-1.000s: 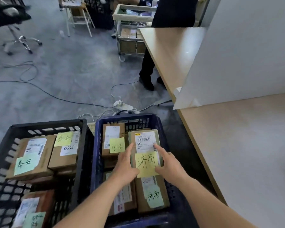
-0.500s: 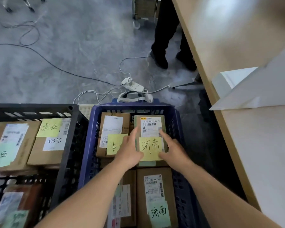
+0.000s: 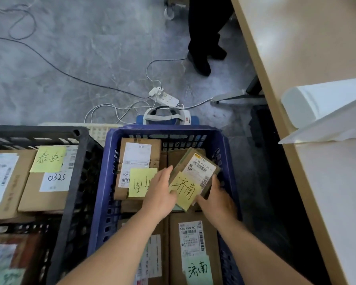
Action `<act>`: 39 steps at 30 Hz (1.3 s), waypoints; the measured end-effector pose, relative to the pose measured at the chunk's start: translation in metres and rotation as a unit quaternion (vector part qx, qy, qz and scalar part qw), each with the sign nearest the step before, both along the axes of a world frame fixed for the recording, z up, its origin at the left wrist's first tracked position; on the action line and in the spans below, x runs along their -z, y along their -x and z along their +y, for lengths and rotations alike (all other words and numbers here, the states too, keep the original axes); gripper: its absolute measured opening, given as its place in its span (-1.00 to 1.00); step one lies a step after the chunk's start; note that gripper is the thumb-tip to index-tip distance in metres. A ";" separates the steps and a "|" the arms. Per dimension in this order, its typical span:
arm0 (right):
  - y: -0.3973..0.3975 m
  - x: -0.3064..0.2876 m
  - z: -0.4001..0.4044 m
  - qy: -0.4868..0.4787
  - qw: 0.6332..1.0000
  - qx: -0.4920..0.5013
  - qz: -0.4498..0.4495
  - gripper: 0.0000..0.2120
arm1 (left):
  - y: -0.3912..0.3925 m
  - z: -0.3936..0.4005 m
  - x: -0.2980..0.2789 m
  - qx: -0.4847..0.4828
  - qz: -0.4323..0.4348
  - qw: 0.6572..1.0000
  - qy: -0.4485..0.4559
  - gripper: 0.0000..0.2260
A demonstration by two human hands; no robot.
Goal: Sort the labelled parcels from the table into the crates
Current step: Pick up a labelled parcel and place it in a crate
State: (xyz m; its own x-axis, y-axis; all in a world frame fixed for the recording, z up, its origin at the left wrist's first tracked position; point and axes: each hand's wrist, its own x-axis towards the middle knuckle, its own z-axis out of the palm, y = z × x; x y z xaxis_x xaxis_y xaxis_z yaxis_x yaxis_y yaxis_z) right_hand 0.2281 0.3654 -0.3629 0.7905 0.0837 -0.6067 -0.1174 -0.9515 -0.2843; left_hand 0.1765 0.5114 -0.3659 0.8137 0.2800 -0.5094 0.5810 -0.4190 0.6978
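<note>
Parcel (image 3: 195, 177), tilted inside blue crate (image 3: 111, 161), looks light and stiff; left hand (image 3: 159, 194) and right hand (image 3: 214, 197) grip its opposite long edges, best hold.

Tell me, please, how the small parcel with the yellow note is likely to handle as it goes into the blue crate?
The small parcel looks like a stiff cardboard box, so it should keep its shape. Both hands, left hand and right hand, hold it tilted, so it is probably light. Its yellow note overhangs the edge and may peel loose.

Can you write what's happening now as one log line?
step: placing | both hands, left hand, right hand, hold tilted parcel | in blue crate
</note>
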 end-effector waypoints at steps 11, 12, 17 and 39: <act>-0.039 -0.003 0.019 0.097 0.957 -0.265 -0.065 -0.37 | 0.032 -0.046 0.010 -0.149 0.059 0.987 0.016 -0.63; -0.039 -0.006 0.017 0.103 0.957 -0.263 -0.064 -0.36 | 0.030 -0.047 0.010 -0.154 0.052 0.987 0.020 -0.61; -0.045 -0.014 0.018 0.105 0.972 -0.209 -0.032 -0.25 | 0.026 -0.045 0.010 -0.186 0.041 0.980 0.052 -0.55; -0.021 -0.120 0.009 0.034 0.980 -0.117 -0.155 -0.72 | 0.040 -0.043 -0.063 -0.276 -0.032 0.947 0.162 -0.69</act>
